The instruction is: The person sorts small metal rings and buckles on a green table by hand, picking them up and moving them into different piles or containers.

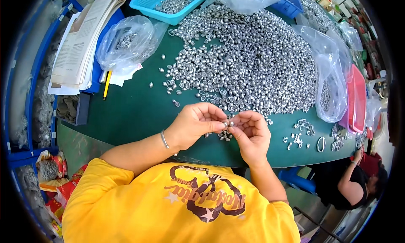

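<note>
My left hand [193,124] and my right hand [254,137] meet fingertip to fingertip over the near side of the green table. Thumb and forefinger of each are pinched on small rounded silver metal pieces [231,123], whose exact kind is too small to make out. Just below the fingertips lie several similar loose pieces [225,136]. Beyond both hands spreads a large heap of small silver metal pieces [253,61], some domed and some showing a hollow side.
A turquoise basket [177,18], a clear plastic bag [126,36], papers [78,45] and a yellow pencil [107,85] lie far left. At right are small sorted parts [303,126], another bag [331,99] and a pink basket [357,99]. Another person [350,184] sits beyond.
</note>
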A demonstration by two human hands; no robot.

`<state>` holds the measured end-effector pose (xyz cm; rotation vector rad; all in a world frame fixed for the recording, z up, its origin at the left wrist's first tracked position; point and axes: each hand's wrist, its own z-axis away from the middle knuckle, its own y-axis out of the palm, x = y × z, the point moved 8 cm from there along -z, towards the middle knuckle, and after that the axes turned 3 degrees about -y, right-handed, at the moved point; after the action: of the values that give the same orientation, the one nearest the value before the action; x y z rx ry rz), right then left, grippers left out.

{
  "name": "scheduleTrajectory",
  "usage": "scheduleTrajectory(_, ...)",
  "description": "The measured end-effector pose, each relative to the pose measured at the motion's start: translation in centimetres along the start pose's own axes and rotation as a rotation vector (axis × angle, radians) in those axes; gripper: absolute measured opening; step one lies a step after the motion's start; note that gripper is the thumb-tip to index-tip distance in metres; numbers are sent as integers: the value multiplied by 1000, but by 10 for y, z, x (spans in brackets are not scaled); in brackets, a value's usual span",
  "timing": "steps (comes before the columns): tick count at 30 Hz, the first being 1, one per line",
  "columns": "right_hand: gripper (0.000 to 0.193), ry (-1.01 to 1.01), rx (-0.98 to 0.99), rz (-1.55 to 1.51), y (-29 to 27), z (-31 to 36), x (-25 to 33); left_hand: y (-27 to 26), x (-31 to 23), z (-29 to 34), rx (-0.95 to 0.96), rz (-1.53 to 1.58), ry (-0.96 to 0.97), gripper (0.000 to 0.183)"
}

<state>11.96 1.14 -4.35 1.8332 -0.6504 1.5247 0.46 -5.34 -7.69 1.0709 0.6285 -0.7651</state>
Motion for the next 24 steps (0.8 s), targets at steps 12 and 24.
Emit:
scheduleTrajectory(12,18,216,-63,-472,-16,5,-20,-2,-5,3,10,254,-24,17)
scheduleTrajectory(24,17,399,-45,-664,-13,7,-33,-11,-6,4,-20,333,-88,15)
